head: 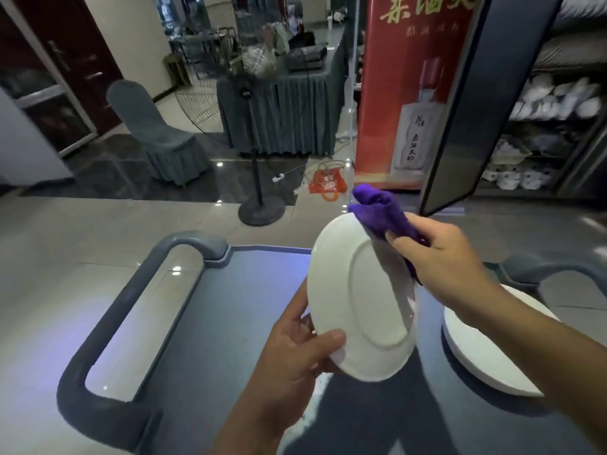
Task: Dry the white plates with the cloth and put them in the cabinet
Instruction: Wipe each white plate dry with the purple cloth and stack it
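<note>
Left hand: grips the white plate at its lower rim, thumb across the underside, the other fingers hidden behind the front face. Held tilted on edge, underside toward the person; my guess is this frees both faces for wiping.

Right hand: fingers curled round the purple cloth, bunched in the grasp, with a loose end sticking up past the plate's top edge.

Cloth against plate: pressed at the upper right rim, seemingly wrapping over the edge to the far face. How much of the far face it covers cannot be told.

Plate relative to fingers: pinned between the two hands, left at bottom, right at top, raised above the cart top, touching nothing else.

Second plate: lies flat on the cart's right side, under the right forearm, near the held plate but apart from it. Whether it is one plate or a small stack cannot be told.

Cabinet: to the right, door swung open, shelves stacked with white crockery. Likely left open so a dried plate goes straight in.

Step in hand: drying, by my reading; nothing yet headed to the shelves.

Risk: a one-handed rim grip on a possibly wet plate could slip while the cloth pushes.
</note>
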The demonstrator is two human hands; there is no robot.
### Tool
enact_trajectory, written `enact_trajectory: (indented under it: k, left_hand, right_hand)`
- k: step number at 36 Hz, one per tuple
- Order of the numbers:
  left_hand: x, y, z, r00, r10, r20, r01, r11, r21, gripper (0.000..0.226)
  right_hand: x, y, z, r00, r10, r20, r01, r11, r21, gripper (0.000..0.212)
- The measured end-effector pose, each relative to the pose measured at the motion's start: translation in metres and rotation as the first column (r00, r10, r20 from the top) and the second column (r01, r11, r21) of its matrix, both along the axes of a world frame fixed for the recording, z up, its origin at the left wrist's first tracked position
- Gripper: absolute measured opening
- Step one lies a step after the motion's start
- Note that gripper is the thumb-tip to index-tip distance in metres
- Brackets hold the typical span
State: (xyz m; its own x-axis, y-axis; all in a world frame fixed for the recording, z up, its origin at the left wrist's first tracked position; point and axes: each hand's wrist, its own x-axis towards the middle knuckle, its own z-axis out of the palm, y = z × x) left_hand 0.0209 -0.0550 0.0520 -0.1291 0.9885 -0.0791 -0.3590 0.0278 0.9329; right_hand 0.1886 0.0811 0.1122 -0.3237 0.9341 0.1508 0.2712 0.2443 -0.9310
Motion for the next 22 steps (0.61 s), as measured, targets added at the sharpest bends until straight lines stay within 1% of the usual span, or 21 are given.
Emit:
enact_trajectory:
  k: [1, 2, 5, 7, 12, 14, 19, 22]
  left_hand:
    - [0.001, 0.000, 0.002, 1.000, -0.001, -0.028, 0.000, 1.000, -0.004, 0.064]
    - [0.000, 0.000, 0.004, 0.998, 0.005, -0.056, -0.005, 1.000, -0.009, 0.063]
    - [-0.005, 0.000, 0.008, 0.991, 0.036, -0.128, -0.037, 0.999, -0.003, 0.066]
    - [-0.008, 0.000, 0.008, 0.987, 0.056, -0.151, -0.056, 0.998, 0.010, 0.066]
    - [-0.003, 0.001, 0.010, 0.982, 0.065, -0.180, -0.055, 0.997, 0.061, 0.068]
    - [0.001, 0.003, 0.012, 0.975, 0.080, -0.208, -0.065, 0.995, 0.078, 0.070]
    - [0.000, 0.009, 0.010, 0.969, 0.087, -0.230, -0.073, 0.995, 0.069, 0.075]
    - [0.002, 0.010, 0.005, 0.975, 0.051, -0.218, -0.039, 0.997, 0.060, 0.075]
  right_hand:
    - [-0.010, -0.001, 0.001, 0.998, 0.009, 0.056, -0.009, 1.000, -0.006, 0.026]
    - [-0.018, -0.002, 0.001, 0.997, 0.009, 0.078, -0.007, 1.000, -0.017, 0.023]
    - [-0.033, -0.008, 0.000, 0.999, 0.021, 0.034, -0.020, 0.999, -0.050, 0.018]
    - [-0.039, -0.016, 0.001, 0.997, 0.054, 0.046, -0.052, 0.997, -0.050, 0.019]
    - [-0.047, -0.037, 0.000, 0.991, 0.134, 0.004, -0.134, 0.991, 0.025, 0.018]
    - [-0.050, -0.046, 0.001, 0.986, 0.165, -0.020, -0.164, 0.986, 0.032, 0.021]
    - [-0.049, -0.064, -0.005, 0.977, 0.194, -0.091, -0.197, 0.980, -0.020, 0.025]
    - [-0.044, -0.071, -0.008, 0.979, 0.193, -0.064, -0.195, 0.981, -0.016, 0.033]
